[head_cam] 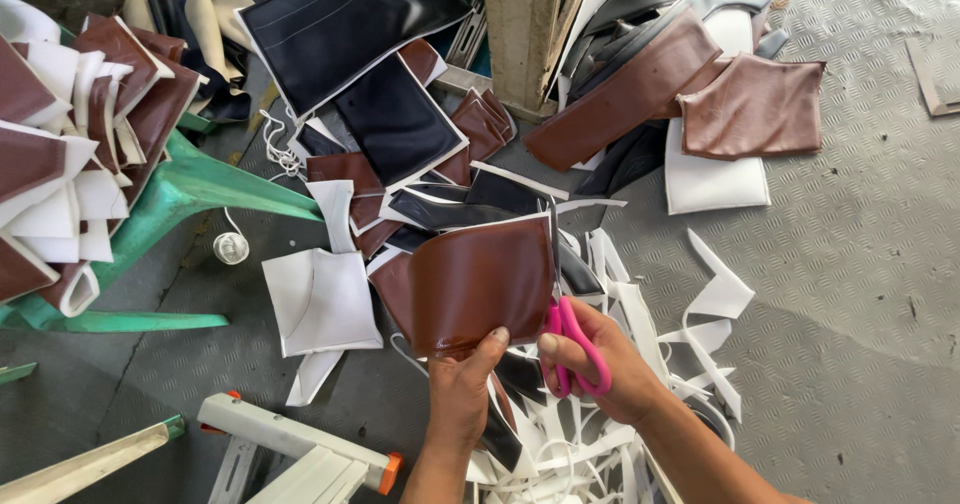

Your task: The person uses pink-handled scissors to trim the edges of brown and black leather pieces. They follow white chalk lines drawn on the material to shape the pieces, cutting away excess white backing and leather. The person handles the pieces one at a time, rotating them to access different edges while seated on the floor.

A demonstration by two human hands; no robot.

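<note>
A: Entry, from beside the bench. Largest first: grey checker-plate metal floor point(850, 284), strewn with cut pieces. Green plastic chair point(190, 189) at left carries a stack of brown-and-white foam-backed pieces point(70, 154). Black leatherette panels point(350, 24) lie at top centre.

B: And in hand?

A: Brown glossy leatherette panel with white foam backing point(470, 284), held upright above the floor, centre of view. Left hand point(462, 389) is clamped on its lower edge, thumb in front. Right hand point(600, 364) is closed through the loops of the pink-handled scissors point(575, 349), blades running up the panel's right edge.

B: Judgement on technique?

A: Keep the panel taut, pinch near the cut line, follow the brown edge so only the white margin comes off. Long, steady strokes.

B: Unclear?

A: Blades are dark and thin against the clutter; open or shut, cannot tell. White foam offcut strips point(640, 364) pile beneath the wrists. Small white thread spool point(231, 248) sits beside the chair leg. The white-and-orange frame point(300, 444) at the bottom is cut off; unidentified.
</note>
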